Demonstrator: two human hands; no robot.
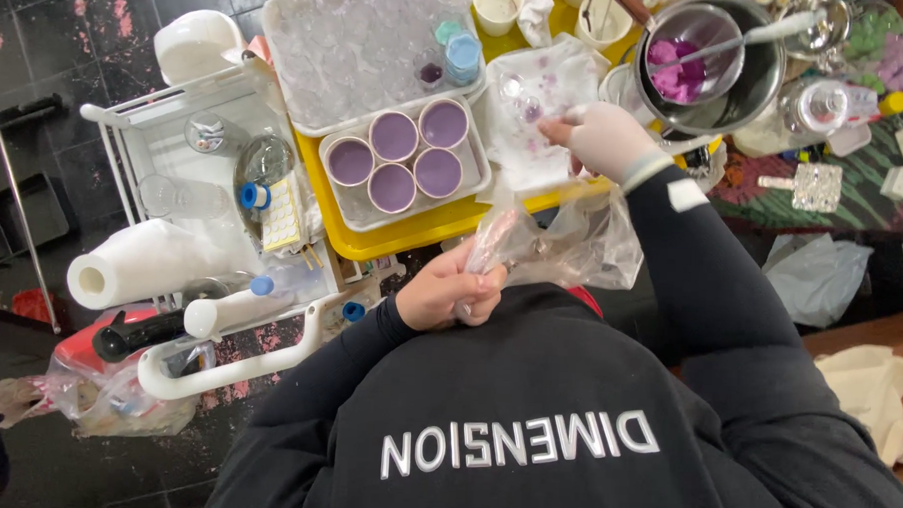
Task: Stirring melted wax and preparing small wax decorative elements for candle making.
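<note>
Clear plastic fills the head view: the left hand (450, 289) has its fingers curled tight on the neck of a crumpled plastic bag (562, 243) against the dark sweatshirt. The gloved right hand (604, 137) pinches a small clear piece over a stained plastic sheet (536, 112), beside a white tray (339, 185) of four purple-filled cups (394, 135) on the yellow tray (422, 233). Likely risks: the loose bag could drag across the cups and smear them, or the tiny piece could slip from the glove, which looks slick.
</note>
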